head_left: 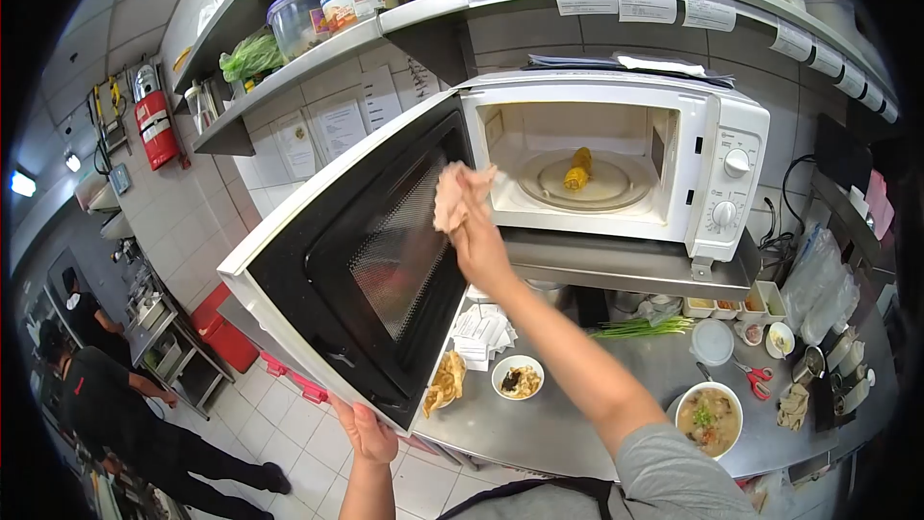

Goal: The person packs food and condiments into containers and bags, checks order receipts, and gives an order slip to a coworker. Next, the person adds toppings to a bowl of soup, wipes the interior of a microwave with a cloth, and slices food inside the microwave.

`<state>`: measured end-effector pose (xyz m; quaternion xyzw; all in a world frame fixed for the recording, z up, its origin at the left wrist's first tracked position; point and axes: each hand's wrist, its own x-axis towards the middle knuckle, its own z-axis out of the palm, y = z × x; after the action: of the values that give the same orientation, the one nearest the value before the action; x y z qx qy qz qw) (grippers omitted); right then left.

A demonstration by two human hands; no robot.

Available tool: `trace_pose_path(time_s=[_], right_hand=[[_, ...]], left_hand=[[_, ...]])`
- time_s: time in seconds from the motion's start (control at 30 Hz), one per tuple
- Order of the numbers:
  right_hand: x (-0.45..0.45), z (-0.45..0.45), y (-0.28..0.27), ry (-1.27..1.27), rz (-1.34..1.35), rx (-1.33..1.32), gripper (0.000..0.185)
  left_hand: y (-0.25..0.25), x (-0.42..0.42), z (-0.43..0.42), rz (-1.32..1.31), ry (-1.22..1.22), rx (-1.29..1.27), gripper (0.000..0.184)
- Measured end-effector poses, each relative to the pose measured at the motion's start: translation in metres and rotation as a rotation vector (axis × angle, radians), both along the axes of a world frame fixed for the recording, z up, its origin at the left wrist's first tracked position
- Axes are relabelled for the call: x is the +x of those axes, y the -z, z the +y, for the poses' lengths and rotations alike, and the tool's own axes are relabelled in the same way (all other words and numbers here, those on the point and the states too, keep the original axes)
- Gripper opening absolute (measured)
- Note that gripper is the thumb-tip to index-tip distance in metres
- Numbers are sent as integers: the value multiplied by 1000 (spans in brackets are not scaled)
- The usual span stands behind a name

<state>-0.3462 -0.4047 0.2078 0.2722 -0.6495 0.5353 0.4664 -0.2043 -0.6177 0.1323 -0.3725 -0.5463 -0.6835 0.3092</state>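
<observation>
A white microwave [731, 135] stands with its door [337, 260] swung wide toward me. On the glass turntable [539, 183] inside lies a yellow piece that looks like corn on the cob [577, 171]. My right hand [481, 246] is raised in front of the opening near the door's hinge side, closed on a crumpled pale pink cloth [460, 197]. Whether the cloth touches the door's inner face I cannot tell. Low down, my left hand [366, 433] grips the door's bottom edge, some of its fingers hidden behind it.
Below, a steel counter [597, 424] holds a bowl of soup [709, 419], a smaller bowl [518, 378], green stalks [643, 326] and red-handled scissors [757, 380]. Shelves [423, 14] with tubs run overhead. At the left, a person in black [115, 404] stands on the tiled floor.
</observation>
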Motion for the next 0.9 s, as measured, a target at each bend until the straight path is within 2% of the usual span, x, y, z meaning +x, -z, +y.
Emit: trace_pose_path(time_s=[0.07,0.13,0.2,0.3,0.33,0.4,0.43,0.53,0.67,0.77,0.83,0.9], right_hand=[[22,-20,34,189,-26,47,47],[83,-45,37,134,-2,115,49],[139,-57,38,9,46,291,48],[136,-46,36,-58,76,310,44],[108,-44,43,58,171,280,40],[39,-19,34,274,154,203,39],[7,-2,31,298,59,168,37],[1,7,31,308,-29,81,29],[94,-30,51,219,-40,231,27],[172,-58,62,-101,-30,154,24],[196,-60,72,-329,-98,49,25],[183,-46,71,-128,-102,106,26]], left_hand=[[3,4,2,-40,-7,46,62],[3,1,6,-21,-9,71,62],[0,2,8,5,57,70,59],[1,1,8,-3,58,82,56],[3,2,7,-18,38,90,55],[5,3,0,-13,35,57,54],[9,1,-1,-19,-3,47,54],[11,1,5,-18,-97,19,60],[9,3,12,17,-34,71,59],[5,10,11,-104,32,75,61],[-4,18,16,-125,-39,94,63],[1,15,21,-130,-24,135,63]])
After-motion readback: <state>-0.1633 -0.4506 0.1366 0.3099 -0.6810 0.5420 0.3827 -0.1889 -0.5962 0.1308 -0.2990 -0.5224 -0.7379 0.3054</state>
